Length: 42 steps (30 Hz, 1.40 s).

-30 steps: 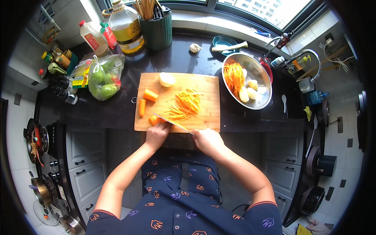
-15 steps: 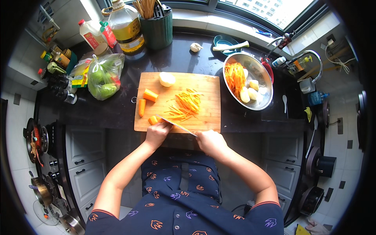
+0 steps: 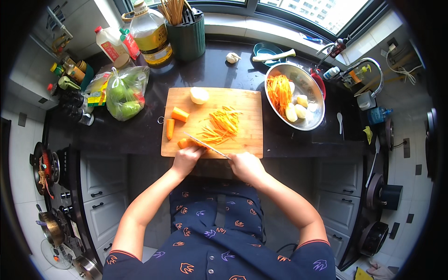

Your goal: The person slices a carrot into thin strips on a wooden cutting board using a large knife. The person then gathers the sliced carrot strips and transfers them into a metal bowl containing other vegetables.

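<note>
right hand [image 3: 247,168], gripping kitchen knife [image 3: 209,145]; left hand [image 3: 187,160], holding down carrot piece [image 3: 182,143] at cutting board [image 3: 250,137]'s near edge; julienned carrot [image 3: 226,122], right of board's centre

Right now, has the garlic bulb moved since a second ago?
No: the garlic bulb shows no shift left, right, nearer or farther against the white windowsill.

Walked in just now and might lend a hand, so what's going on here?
A person is cutting up carrot. The right hand holds a kitchen knife, and the left hand steadies a carrot piece near the front edge of the wooden cutting board. A pile of carrot strips lies on the board, with two uncut carrot chunks to its left. The metal bowl holds more strips and what look like peeled potatoes.
</note>
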{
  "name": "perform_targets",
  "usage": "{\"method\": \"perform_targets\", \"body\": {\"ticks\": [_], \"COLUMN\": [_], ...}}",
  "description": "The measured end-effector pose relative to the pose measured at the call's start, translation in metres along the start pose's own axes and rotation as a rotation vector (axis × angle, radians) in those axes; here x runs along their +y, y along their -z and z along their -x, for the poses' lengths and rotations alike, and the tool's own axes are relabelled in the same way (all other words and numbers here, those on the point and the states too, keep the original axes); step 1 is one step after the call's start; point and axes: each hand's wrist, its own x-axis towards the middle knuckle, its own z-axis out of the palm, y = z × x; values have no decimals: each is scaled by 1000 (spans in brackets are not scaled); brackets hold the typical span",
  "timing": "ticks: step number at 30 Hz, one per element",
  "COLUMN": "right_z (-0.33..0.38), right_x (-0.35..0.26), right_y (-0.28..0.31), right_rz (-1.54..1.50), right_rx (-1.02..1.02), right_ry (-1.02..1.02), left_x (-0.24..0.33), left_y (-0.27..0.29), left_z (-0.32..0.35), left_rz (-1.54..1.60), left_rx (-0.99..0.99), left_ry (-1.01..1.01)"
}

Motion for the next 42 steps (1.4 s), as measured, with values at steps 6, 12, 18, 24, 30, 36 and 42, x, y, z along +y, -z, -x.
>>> {"method": "perform_targets", "body": {"ticks": [6,12,18,24,30,36,42], "right_z": [10,-3,-6,9,15,23,26], "right_x": [-3,5,2,-9,-9,-12,-10], "right_y": [8,-27,-18,4,4,9,6], "right_rz": [35,23,-3,5,20,16,3], "right_rx": [-55,24,4,-37,-73,-82,-69], "right_ry": [-16,-5,-23,-26,-43,-55,-69], "left_x": [0,-2,-3,-6,-5,-3,-3], "left_y": [1,-1,1,-5,-2,2,3], "left_z": [-1,-3,-2,2,-2,-3,-5], "left_rz": [5,0,16,19,11,33,54], "left_rx": [-14,-10,23,102,95,86,88], "left_ry": [10,14,20,-14,-19,2,0]}}
